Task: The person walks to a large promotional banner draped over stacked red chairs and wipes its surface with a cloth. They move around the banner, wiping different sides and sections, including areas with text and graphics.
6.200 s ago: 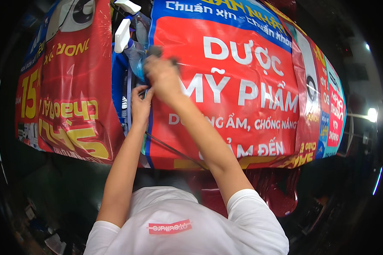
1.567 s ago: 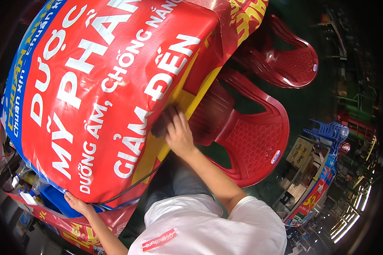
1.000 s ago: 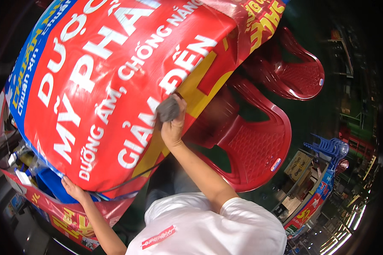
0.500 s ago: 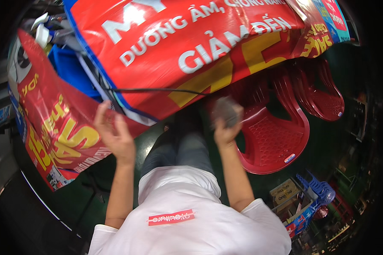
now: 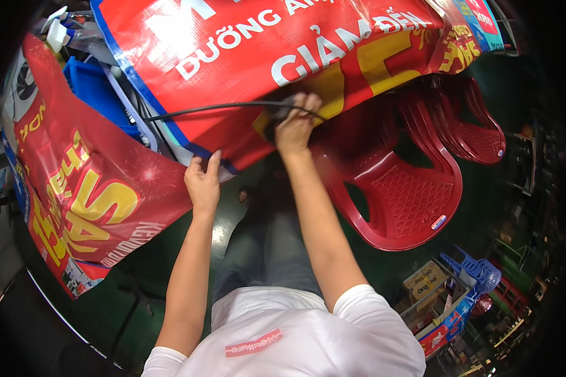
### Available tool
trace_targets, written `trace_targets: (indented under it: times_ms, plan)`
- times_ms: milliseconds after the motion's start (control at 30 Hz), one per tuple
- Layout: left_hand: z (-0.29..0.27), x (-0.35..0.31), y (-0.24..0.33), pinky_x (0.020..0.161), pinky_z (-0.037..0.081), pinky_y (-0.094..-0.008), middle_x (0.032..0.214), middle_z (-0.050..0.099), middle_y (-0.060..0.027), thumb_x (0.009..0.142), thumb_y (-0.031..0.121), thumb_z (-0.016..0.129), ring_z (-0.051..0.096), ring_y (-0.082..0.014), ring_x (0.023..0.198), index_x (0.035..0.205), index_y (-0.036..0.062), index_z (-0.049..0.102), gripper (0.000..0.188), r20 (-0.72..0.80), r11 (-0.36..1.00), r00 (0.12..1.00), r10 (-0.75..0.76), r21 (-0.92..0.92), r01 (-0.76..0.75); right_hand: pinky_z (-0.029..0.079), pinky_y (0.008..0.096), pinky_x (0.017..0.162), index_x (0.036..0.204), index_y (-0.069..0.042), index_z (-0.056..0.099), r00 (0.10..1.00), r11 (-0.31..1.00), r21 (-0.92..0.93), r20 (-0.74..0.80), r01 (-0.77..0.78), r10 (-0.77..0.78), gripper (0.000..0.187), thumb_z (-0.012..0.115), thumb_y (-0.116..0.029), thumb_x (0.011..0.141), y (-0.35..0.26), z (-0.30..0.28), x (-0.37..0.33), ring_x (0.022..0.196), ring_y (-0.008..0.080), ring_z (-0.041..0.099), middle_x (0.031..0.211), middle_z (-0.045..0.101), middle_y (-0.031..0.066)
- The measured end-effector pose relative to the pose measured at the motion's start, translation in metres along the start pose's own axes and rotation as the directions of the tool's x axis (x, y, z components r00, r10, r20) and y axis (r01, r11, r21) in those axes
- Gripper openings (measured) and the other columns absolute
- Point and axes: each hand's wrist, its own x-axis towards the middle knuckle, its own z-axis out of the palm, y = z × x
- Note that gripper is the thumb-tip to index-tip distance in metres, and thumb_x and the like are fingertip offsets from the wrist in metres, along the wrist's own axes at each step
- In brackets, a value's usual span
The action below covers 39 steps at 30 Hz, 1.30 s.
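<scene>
A large red printed banner (image 5: 220,129) with a blue border is draped over the things ahead of me. My left hand (image 5: 203,185) pinches its lower corner edge, where a second red banner (image 5: 160,195) with yellow lettering hangs down on the left. Against the banner's lower part, my right hand (image 5: 297,129) is closed around a dark, blurred object (image 5: 275,120) whose kind I cannot make out. A black cable (image 5: 201,109) runs across the banner and passes by the right hand's fingers.
Stacked red plastic chairs (image 5: 402,207) stand to the right, partly under the banner. A blue bin (image 5: 97,91) and white spray bottles (image 5: 58,34) show between the banners. Lower right are a cardboard box (image 5: 424,281) and a blue plastic chair or basket (image 5: 478,273).
My left hand has moved right and closed on the banner's corner. My right hand, with the dark object, has moved left and forward onto the banner; the cable has lifted.
</scene>
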Motion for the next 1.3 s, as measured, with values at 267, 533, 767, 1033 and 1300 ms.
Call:
trace_targets:
  times_ms: [267, 533, 767, 1033, 1300]
  plan:
    - [0.015, -0.011, 0.005, 0.074, 0.045, -0.0255, 0.091, 0.065, -0.0054, 0.099, 0.017, 0.054, 0.057, -0.0082, 0.081, 0.111, -0.0027, 0.059, 0.023, -0.130, 0.985, 0.988, 0.086, -0.137, -0.104, 0.040, 0.0453, 0.095, 0.100, 0.004, 0.050, 0.807, 0.866, 0.116, -0.322, -0.486, 0.495, 0.029, 0.031, -0.017, 0.100, 0.071, -0.032, 0.146, 0.098, 0.0403, 0.052, 0.103, 0.053, 0.0242]
    - [0.025, 0.015, -0.016, 0.081, 0.046, -0.0364, 0.102, 0.066, -0.0209, 0.102, 0.022, 0.047, 0.059, -0.0328, 0.085, 0.117, -0.0033, 0.054, 0.030, -0.276, 0.943, 0.912, 0.305, 0.222, -0.248, 0.044, 0.0462, 0.083, 0.090, -0.007, 0.060, 0.946, 0.939, 0.301, 0.219, 0.168, -0.239, 0.015, 0.055, -0.012, 0.078, -0.090, -0.052, -0.050, 0.099, 0.0343, 0.056, 0.096, 0.060, 0.0155]
    - [0.025, 0.013, -0.031, 0.081, 0.046, -0.0353, 0.098, 0.065, -0.0185, 0.103, 0.021, 0.046, 0.061, -0.0251, 0.088, 0.119, -0.0027, 0.053, 0.030, -0.326, 0.943, 0.889, 0.323, 0.189, -0.274, 0.020, 0.0610, 0.112, 0.126, 0.011, 0.046, 0.997, 0.985, -0.167, -0.067, -0.043, 0.032, 0.040, 0.042, -0.011, 0.093, 0.118, -0.006, 0.036, 0.137, 0.0536, 0.025, 0.140, 0.040, 0.0328]
    - [0.023, 0.014, -0.033, 0.085, 0.045, -0.0332, 0.102, 0.066, -0.0174, 0.103, 0.024, 0.045, 0.059, -0.0219, 0.093, 0.119, -0.0036, 0.054, 0.033, -0.301, 0.958, 0.913, 0.274, 0.164, -0.234, 0.034, 0.0455, 0.105, 0.129, 0.006, 0.041, 0.769, 0.577, 0.767, -0.180, -0.280, 0.613, 0.038, 0.042, -0.017, 0.099, 0.016, -0.023, 0.118, 0.122, 0.0383, 0.046, 0.132, 0.046, 0.0271]
    - [0.017, 0.007, -0.029, 0.076, 0.046, -0.0304, 0.095, 0.067, -0.0155, 0.102, 0.020, 0.045, 0.059, -0.0191, 0.083, 0.116, -0.0024, 0.056, 0.029, -0.266, 0.939, 0.901, 0.342, 0.139, -0.315, 0.036, 0.0405, 0.096, 0.105, -0.020, 0.067, 0.826, 0.859, 0.142, -0.389, 0.491, -0.408, 0.021, 0.054, -0.011, 0.091, -0.066, -0.025, 0.042, 0.100, 0.0193, 0.052, 0.109, 0.064, -0.0012]
